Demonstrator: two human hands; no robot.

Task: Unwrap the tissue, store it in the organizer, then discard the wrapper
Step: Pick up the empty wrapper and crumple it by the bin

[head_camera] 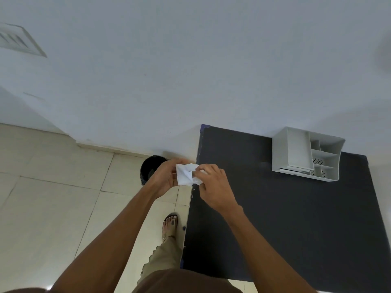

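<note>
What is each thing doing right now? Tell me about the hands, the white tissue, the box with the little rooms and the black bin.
Left hand: closed on the tissue's left side.
Right hand: pinching the tissue's right side.
Tissue: held in the air between both hands, partly unfolded.
Organizer: standing on the dark table by the wall, compartments look empty.
Bin: on the floor, open, partly hidden behind the left hand.

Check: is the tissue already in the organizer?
No, both hands, left and right, hold the tissue away from the organizer.

White tissue (186, 174) — crumpled, held aloft
</note>
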